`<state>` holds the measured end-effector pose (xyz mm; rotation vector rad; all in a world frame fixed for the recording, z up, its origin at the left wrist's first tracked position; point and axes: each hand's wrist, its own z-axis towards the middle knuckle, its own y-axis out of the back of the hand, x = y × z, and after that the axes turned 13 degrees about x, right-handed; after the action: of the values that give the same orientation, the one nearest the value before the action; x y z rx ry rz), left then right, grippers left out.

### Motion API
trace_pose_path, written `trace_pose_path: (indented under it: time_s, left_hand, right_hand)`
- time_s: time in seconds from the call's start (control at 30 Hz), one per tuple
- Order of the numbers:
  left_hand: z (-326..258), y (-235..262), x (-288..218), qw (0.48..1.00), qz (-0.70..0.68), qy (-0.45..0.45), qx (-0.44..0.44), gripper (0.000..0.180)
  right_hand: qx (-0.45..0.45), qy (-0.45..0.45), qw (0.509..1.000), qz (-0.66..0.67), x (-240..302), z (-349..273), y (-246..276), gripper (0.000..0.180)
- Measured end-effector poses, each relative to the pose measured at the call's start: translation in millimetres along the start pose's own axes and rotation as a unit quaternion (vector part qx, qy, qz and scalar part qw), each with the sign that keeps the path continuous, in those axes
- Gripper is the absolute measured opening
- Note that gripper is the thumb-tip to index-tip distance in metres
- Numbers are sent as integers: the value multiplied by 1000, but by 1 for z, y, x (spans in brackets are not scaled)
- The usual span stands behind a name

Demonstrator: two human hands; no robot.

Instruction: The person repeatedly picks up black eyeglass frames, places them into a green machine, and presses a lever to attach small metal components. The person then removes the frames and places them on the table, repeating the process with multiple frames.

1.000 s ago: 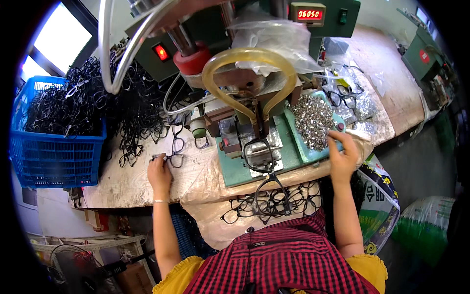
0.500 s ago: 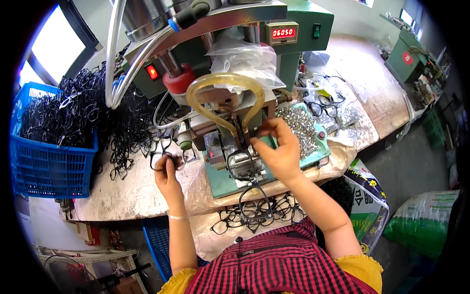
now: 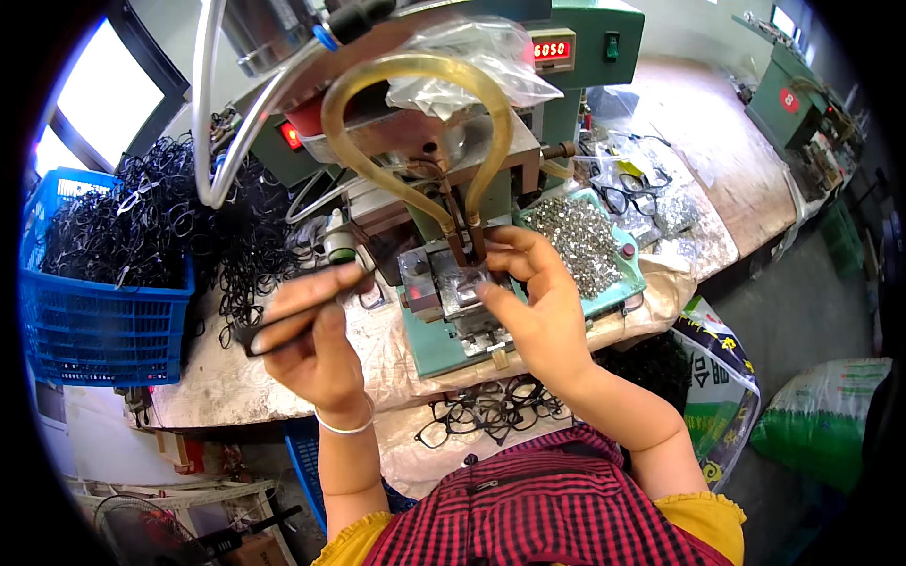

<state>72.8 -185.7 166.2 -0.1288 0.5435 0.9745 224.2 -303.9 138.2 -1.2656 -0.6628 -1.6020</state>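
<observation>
My left hand is raised over the left of the bench. A dark eyeglass frame, smeared by motion, is pinched in its fingers. My right hand reaches in from the right to the metal fixture of a bench press. Its fingers are curled close to the two thin dark prongs above the fixture, thumb below and index finger above. Whatever lies between those fingertips is too small to make out. A looped yellowish tube runs down to the prongs. No eyeglass frame shows on the fixture.
A blue crate heaped with black eyeglass frames stands at the left, with more frames spilling beside it. Right of the press sits a green tray of small metal parts. Several frames lie near my lap. A green machine stands far right.
The eyeglass frames at the fixture and hanging before it are gone from there. My left hand has come nearer and lifted with a frame. My right hand stays by the fixture.
</observation>
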Motion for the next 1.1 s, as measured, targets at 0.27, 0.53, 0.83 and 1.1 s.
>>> trace_pose_path:
  time_s: [0.27,0.53,0.83,1.1]
  left_hand:
    - [-30,-32,-4,930,185,-54,312,23]
    - [-30,-33,-4,930,174,-33,322,23]
    - [-96,-37,-15,963,169,66,200,36]
    - [-89,76,26,939,192,254,-130,24]
  right_hand:
    - [-95,-13,801,-590,-68,-4,115,21]
    - [-154,36,810,-564,-92,-4,154,21]
    - [-79,1,762,-643,-91,4,130,25]
    - [-127,81,787,-599,-87,4,134,8]
